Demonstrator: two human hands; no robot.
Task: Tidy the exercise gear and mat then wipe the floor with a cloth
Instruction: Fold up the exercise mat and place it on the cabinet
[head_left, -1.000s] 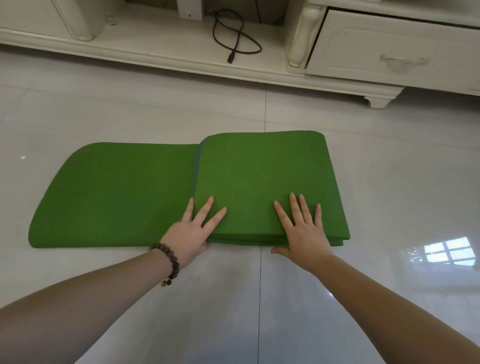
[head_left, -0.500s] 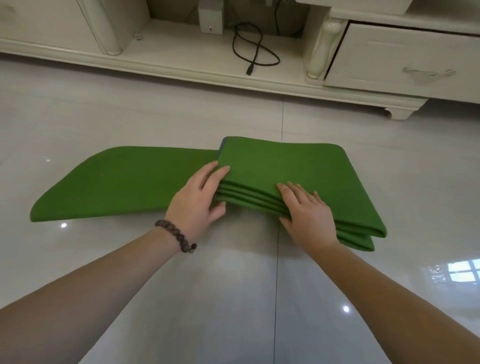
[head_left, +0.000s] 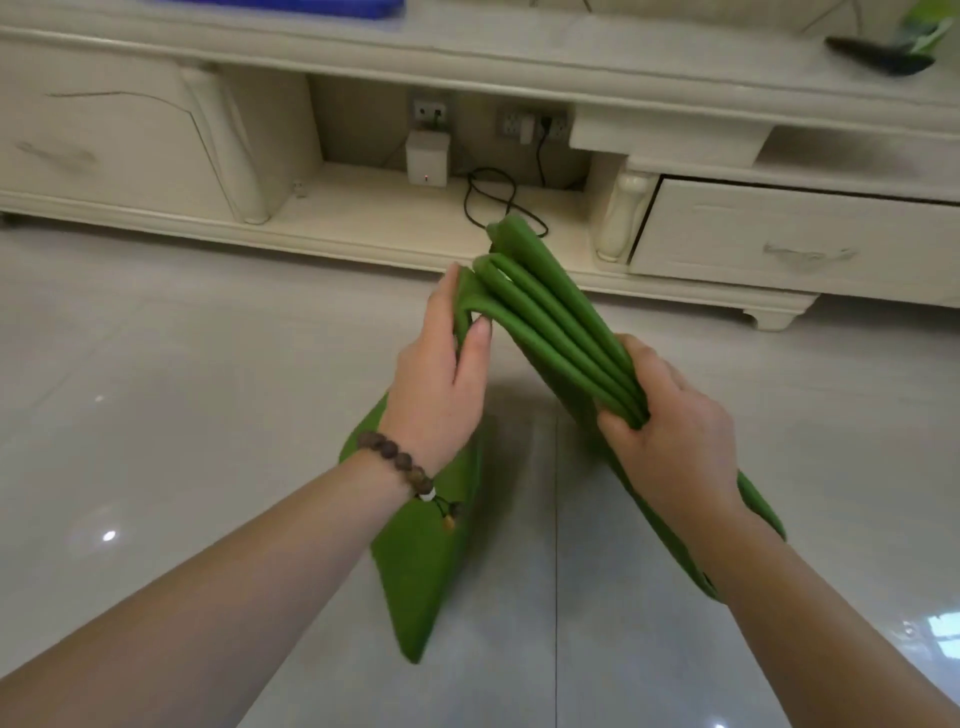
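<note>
The green exercise mat (head_left: 540, 306), folded into several layers, is held up off the floor on edge, its folds pointing toward the cabinet. My left hand (head_left: 441, 374), with a bead bracelet on the wrist, pinches the outer layer at the upper left end. My right hand (head_left: 665, 426) grips the whole stack of layers lower right. A loose flap of the mat (head_left: 415, 582) hangs down below my left wrist toward the floor.
A cream TV cabinet (head_left: 363, 239) runs across the back, with a drawer (head_left: 789, 244) at the right, a small white box (head_left: 427, 157) and a black cable (head_left: 488, 197) in its open bay. Glossy white floor tiles (head_left: 182, 415) surround me.
The mat lay folded flat on the floor under my palms; both hands took its edge and lifted it upright off the floor. The view tilted up toward the cabinet.
</note>
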